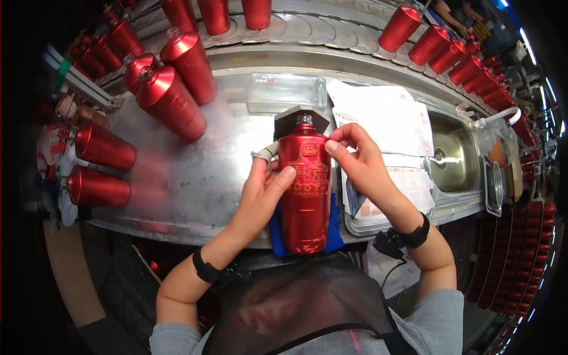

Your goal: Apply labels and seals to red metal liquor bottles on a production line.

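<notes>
Steadying the red bottle (306, 223) appears to be left to the left hand (255, 192): its thumb (287, 173) is laid on the front near the gold marking (310, 168), and the left side is held with the fingers curled toward the back. A pale wrap (265, 155) is worn on one of those fingers. On the right hand (362, 161), thumb and forefinger are brought close together at the bottle's right shoulder; whether a thin edge is pinched there or the surface is merely touched cannot be told.

For this fine work at the shoulder, light fingertip pressure is probably best applied, with any push from the right countered by the left grip so that the round body is not rolled. The gold marking is best spared any rubbing by the left thumb.

The bottle is placed directly before the person's body, its neck pointed away, in front of a dark angular block (286, 124); a blue pad (335, 228) is partly covered by its base end. Good support seems to be offered there, provided the base is well seated.

Farther right, paper sheets (378, 121) are stacked, best left untouched by the right forearm.
</notes>
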`<state>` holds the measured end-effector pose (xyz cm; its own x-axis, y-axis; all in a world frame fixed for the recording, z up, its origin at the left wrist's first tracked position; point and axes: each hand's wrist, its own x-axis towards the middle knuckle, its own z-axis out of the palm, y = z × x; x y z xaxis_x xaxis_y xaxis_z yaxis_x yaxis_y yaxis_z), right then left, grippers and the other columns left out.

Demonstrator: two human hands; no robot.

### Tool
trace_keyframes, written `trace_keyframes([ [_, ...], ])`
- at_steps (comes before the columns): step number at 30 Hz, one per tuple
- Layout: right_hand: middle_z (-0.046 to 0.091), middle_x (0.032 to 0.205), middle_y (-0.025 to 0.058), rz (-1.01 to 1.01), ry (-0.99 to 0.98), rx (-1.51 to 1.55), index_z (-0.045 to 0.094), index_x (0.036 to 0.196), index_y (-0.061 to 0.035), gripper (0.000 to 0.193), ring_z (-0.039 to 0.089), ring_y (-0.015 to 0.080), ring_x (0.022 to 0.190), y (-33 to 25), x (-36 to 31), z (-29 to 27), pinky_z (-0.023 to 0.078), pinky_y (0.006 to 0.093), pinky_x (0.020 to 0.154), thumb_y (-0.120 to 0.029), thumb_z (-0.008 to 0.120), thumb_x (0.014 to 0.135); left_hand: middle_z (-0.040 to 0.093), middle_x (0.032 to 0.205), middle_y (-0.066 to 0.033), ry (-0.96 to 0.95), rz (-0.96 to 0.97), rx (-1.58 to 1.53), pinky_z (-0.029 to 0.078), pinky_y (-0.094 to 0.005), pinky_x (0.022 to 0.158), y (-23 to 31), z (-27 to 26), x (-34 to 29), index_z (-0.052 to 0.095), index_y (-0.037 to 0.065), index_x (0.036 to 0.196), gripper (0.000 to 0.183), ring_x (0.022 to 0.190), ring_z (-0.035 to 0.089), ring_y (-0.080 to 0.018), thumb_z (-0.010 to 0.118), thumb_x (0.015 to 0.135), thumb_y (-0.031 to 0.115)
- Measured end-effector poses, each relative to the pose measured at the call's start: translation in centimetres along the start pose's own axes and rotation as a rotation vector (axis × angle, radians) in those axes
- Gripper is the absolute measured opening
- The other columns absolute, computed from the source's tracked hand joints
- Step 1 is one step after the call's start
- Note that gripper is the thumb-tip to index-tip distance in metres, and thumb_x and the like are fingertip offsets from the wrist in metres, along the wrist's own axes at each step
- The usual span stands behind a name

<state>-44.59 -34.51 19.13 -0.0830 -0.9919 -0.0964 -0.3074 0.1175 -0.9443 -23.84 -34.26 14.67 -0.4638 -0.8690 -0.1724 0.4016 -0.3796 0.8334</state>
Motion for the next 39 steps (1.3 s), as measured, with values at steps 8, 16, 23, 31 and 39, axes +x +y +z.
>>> trace_keyframes([
  [8,0.047,0.076,-0.0004,0.024,0.016,-0.127,0.056,0.097,-0.0039,0.043,0.043,0.0066,0.065,-0.9,1.4,1.1,0.039,0.0238,0.056,-0.038,0.079,0.082,0.054,0.131,-0.016,0.013,-0.091,-0.1,0.042,-0.0329,0.103,0.3,0.3,1.0,0.032,0.0,0.143,0.054,0.119,0.054,-0.018,0.056,0.1,0.022],
  [16,0.045,0.072,-0.0007,0.031,0.027,-0.244,0.054,0.092,-0.0036,0.046,0.042,0.0084,0.065,-1.9,1.3,1.5,0.039,0.0254,0.055,-0.039,0.081,0.078,0.054,0.132,-0.017,-0.024,-0.064,-0.045,0.043,-0.0323,0.102,0.6,-0.1,0.9,0.03,0.001,0.144,0.054,0.119,0.054,-0.0173,0.055,0.101,0.022],
  [23,0.045,0.071,-0.0004,0.008,0.037,-0.226,0.055,0.093,-0.003,0.042,0.042,0.0083,0.064,-1.2,1.8,1.5,0.038,0.0249,0.055,-0.036,0.078,0.081,0.054,0.132,-0.017,-0.023,-0.059,-0.069,0.042,-0.0323,0.103,0.1,-0.3,1.5,0.03,0.001,0.144,0.054,0.119,0.054,-0.0169,0.055,0.101,0.022],
  [31,0.048,0.078,-0.0018,0.052,0.014,-0.047,0.056,0.106,-0.003,0.031,0.043,0.0041,0.065,-0.6,0.8,0.7,0.037,0.0214,0.056,-0.027,0.069,0.091,0.052,0.135,-0.0163,-0.021,-0.067,-0.094,0.041,-0.0327,0.104,0.3,-0.1,1.4,0.029,0.0,0.146,0.053,0.122,0.052,-0.0182,0.05,0.103,0.022],
  [39,0.05,0.082,-0.0026,0.184,-0.044,0.088,0.044,0.135,-0.0053,0.051,0.048,0.0014,0.067,-0.3,-2.4,0.8,0.04,0.0179,0.06,-0.025,0.067,0.094,0.051,0.136,-0.0174,-0.043,-0.063,-0.085,0.04,-0.0338,0.106,0.2,-0.2,1.5,0.029,0.0,0.146,0.057,0.123,0.051,-0.0194,0.053,0.101,0.025],
])
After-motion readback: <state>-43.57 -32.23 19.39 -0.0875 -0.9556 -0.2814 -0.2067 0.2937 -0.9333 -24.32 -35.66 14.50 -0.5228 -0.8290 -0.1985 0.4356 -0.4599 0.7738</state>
